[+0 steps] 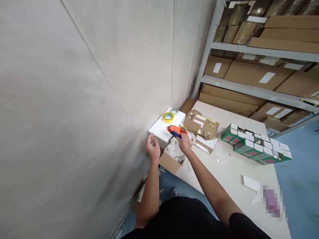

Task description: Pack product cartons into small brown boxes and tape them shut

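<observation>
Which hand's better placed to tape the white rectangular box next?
Probably the right hand: it grips the orange-and-blue tape dispenser near the white rectangular box. The left hand, by the box's corner, shows nothing held.

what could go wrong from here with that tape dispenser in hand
The right hand holds the tape dispenser close to the yellow tape roll, which lies flat on the white block; a bump might knock the roll off. Crumpled paper fills the open box near the dispenser, so it could stick to any exposed tape.
</observation>
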Action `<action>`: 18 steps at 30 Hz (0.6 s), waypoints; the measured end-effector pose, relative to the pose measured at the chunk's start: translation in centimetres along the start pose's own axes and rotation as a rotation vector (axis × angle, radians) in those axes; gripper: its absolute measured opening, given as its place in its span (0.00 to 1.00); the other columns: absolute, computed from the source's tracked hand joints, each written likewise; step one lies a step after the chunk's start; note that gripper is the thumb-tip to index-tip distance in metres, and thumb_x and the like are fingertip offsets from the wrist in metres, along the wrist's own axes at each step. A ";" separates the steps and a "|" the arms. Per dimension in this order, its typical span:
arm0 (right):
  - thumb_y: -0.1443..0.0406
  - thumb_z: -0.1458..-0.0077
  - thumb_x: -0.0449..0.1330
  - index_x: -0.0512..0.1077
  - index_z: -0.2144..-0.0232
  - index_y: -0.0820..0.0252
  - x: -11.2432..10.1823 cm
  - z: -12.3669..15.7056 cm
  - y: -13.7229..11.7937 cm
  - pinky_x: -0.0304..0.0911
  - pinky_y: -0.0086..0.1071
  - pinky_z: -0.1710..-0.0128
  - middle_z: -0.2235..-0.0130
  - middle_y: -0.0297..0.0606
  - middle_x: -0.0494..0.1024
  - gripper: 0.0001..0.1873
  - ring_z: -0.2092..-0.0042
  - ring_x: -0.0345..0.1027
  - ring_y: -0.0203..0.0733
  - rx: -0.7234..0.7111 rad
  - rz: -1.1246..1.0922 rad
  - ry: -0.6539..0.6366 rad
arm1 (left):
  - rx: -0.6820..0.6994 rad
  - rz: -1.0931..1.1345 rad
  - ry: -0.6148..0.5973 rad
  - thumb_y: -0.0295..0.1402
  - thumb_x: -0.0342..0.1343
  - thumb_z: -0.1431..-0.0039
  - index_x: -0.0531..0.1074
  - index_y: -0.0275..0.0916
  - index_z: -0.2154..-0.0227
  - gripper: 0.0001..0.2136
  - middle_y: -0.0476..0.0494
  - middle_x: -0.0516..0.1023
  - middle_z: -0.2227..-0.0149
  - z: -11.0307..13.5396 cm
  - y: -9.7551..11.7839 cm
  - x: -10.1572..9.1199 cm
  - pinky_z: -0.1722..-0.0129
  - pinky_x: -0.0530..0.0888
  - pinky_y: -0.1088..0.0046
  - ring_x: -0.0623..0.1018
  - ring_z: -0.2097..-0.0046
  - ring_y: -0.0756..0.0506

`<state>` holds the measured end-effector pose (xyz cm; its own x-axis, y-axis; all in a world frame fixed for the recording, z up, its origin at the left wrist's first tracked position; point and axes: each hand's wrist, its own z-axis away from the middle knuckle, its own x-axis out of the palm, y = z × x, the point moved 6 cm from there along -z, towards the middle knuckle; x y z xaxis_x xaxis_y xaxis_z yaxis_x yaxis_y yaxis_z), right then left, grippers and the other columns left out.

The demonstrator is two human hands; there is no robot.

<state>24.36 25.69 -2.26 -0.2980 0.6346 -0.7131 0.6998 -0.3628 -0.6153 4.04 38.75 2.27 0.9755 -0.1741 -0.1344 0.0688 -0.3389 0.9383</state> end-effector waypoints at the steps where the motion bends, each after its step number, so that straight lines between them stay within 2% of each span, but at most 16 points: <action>1: 0.59 0.32 0.52 0.71 0.48 0.62 1.3 -0.7 -0.3 0.59 0.51 0.43 0.50 0.53 0.76 0.17 0.48 0.66 0.59 0.002 0.018 -0.022 | -0.007 -0.010 0.015 0.33 0.52 0.33 0.72 0.39 0.42 0.18 0.33 0.78 0.45 -0.2 -0.3 -0.9 0.53 0.79 0.68 0.80 0.47 0.42; 6: 0.65 0.35 0.54 0.72 0.46 0.66 7.3 -4.3 -1.9 0.56 0.49 0.42 0.48 0.56 0.76 0.18 0.45 0.65 0.59 0.076 0.159 -0.135 | -0.045 -0.073 0.091 0.33 0.52 0.34 0.73 0.40 0.43 0.18 0.34 0.79 0.46 -0.9 -1.3 -4.7 0.52 0.79 0.67 0.80 0.47 0.42; 9: 0.69 0.37 0.54 0.73 0.47 0.69 9.6 -6.0 -3.0 0.53 0.49 0.41 0.48 0.59 0.77 0.18 0.45 0.65 0.60 0.091 0.242 -0.186 | -0.062 -0.077 0.115 0.33 0.52 0.34 0.73 0.39 0.44 0.18 0.33 0.80 0.46 -1.1 -1.8 -5.8 0.52 0.78 0.66 0.80 0.48 0.42; 13: 0.73 0.39 0.53 0.74 0.48 0.71 11.1 -7.1 -3.9 0.51 0.49 0.41 0.50 0.61 0.77 0.19 0.45 0.65 0.59 0.090 0.303 -0.233 | -0.083 -0.063 0.107 0.32 0.53 0.35 0.73 0.39 0.44 0.18 0.34 0.79 0.46 -1.3 -2.1 -5.8 0.53 0.79 0.66 0.81 0.48 0.42; 18: 0.70 0.36 0.52 0.73 0.47 0.71 11.1 -7.1 -4.2 0.51 0.50 0.40 0.47 0.62 0.77 0.19 0.44 0.65 0.60 0.100 0.317 -0.268 | -0.084 -0.051 0.047 0.30 0.53 0.36 0.74 0.40 0.45 0.17 0.35 0.80 0.46 -1.7 -2.0 -3.8 0.55 0.79 0.67 0.81 0.49 0.42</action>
<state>22.74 39.04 -5.23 -0.2460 0.2856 -0.9263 0.7214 -0.5842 -0.3717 0.60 41.69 1.43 0.9789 -0.1143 -0.1695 0.1340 -0.2673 0.9542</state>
